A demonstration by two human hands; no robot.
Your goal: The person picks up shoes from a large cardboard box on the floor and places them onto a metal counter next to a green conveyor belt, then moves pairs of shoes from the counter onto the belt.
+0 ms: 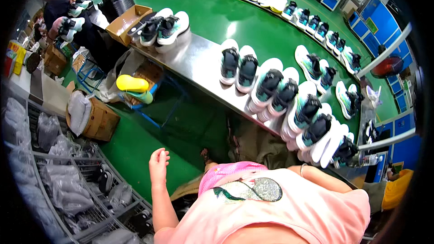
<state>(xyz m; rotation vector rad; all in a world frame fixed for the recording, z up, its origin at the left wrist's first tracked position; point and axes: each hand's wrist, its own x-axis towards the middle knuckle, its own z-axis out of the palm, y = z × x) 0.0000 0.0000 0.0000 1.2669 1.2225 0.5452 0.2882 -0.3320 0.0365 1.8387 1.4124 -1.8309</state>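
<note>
My left hand (158, 165) hangs in the air over the green floor, its fingers loosely curled and a little apart, with nothing in it. My right hand (294, 169) is only partly visible beyond a wrist with a bracelet. Its fingers are hidden by my pink shirt, so any hold cannot be made out. Close in front of it, stacked white-soled sneakers (316, 129) with black and teal uppers cover the near right end of the metal bench (203, 58). Two more sneakers (247, 68) stand upright farther left, and others (166, 29) are at the far left end.
A green conveyor (199, 7) beyond the bench carries rows of sneakers. Left of me stand a wire rack (86, 171) of bagged items and a cardboard box (101, 119). A yellow shoe-shaped piece (132, 83) lies on a blue-framed stool. A co-worker (56, 13) holds shoes at far left.
</note>
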